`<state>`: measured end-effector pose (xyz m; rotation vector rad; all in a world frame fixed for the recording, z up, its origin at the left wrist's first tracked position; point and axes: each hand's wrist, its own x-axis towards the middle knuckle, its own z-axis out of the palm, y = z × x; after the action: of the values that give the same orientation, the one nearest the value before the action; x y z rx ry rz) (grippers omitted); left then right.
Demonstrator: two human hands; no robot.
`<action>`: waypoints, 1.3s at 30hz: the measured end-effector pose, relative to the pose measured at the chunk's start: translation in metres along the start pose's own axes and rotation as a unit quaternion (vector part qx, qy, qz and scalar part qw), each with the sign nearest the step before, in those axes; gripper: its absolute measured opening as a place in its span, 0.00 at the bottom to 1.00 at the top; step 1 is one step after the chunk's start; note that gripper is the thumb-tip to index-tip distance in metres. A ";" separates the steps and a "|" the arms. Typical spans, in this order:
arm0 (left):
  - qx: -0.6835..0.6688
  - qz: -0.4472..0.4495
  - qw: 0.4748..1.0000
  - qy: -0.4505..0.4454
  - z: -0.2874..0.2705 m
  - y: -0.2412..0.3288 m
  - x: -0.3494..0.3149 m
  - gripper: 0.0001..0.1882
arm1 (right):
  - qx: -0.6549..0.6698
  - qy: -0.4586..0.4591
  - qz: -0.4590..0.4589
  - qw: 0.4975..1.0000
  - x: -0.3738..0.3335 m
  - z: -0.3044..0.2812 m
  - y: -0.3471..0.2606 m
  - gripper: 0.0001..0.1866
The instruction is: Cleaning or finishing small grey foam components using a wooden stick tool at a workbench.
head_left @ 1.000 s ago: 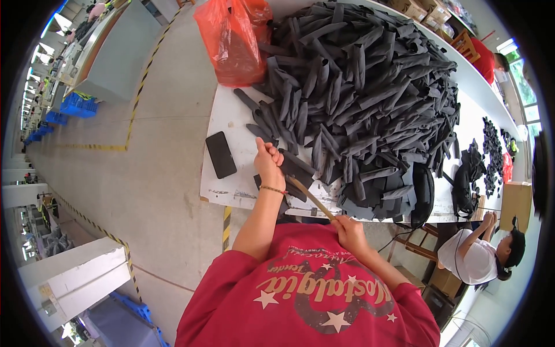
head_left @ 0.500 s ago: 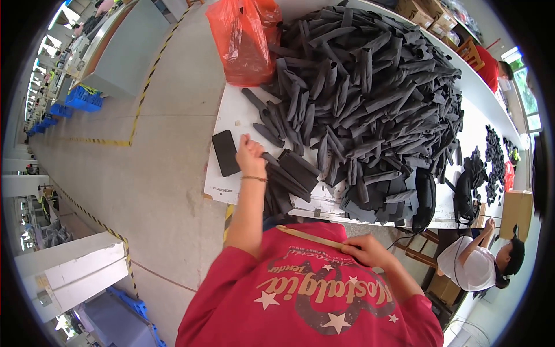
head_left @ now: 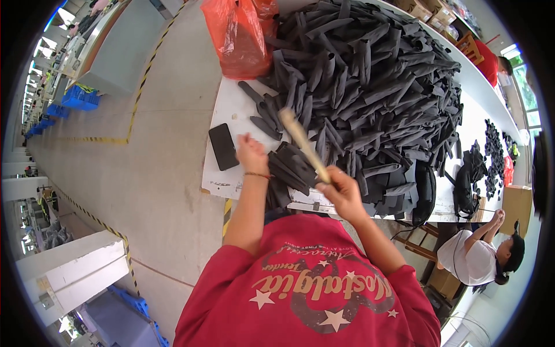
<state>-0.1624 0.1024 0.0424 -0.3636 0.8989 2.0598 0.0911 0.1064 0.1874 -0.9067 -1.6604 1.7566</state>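
My right hand (head_left: 342,192) is closed on one end of a pale, flat stick (head_left: 302,141), which points up and away over the table, smeared by motion. My left hand (head_left: 252,156) is over the near left of the table, its fingers curled and blurred; whether anything is in them is unclear. Beside it, dark grey fabric tubes (head_left: 287,175) lie at the table's near edge, one end hanging down. A black phone (head_left: 223,147) lies flat just left of that hand. Beyond the stick rises a large heap of dark grey fabric tubes (head_left: 370,81).
A red plastic bag (head_left: 241,49) stands at the table's far left corner. Flat dark fabric pieces (head_left: 390,188) and a black bag (head_left: 425,194) lie along the near edge. At right, a person in white (head_left: 471,257) sits by the white table (head_left: 222,104); another person in red is farther back.
My right hand has swung up from my chest to over the table's edge, carrying the stick. My left hand has shifted only slightly near the phone.
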 end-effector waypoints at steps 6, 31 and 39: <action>0.464 0.096 0.772 -0.424 0.064 -0.028 -0.102 0.13 | -0.038 0.125 0.076 0.989 0.069 -0.015 0.000 0.09; 0.676 0.098 0.550 -0.480 0.023 -0.030 -0.036 0.07 | -0.498 0.077 -0.044 0.863 -0.076 -0.115 0.043 0.09; 0.674 0.072 0.549 -0.490 0.044 -0.026 -0.040 0.07 | -0.552 0.055 -0.066 0.829 -0.068 -0.113 0.053 0.11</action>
<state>-0.1144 0.1200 0.0826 1.5629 1.3767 0.7699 0.2248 0.1192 0.1410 -1.2506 -2.5730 0.4789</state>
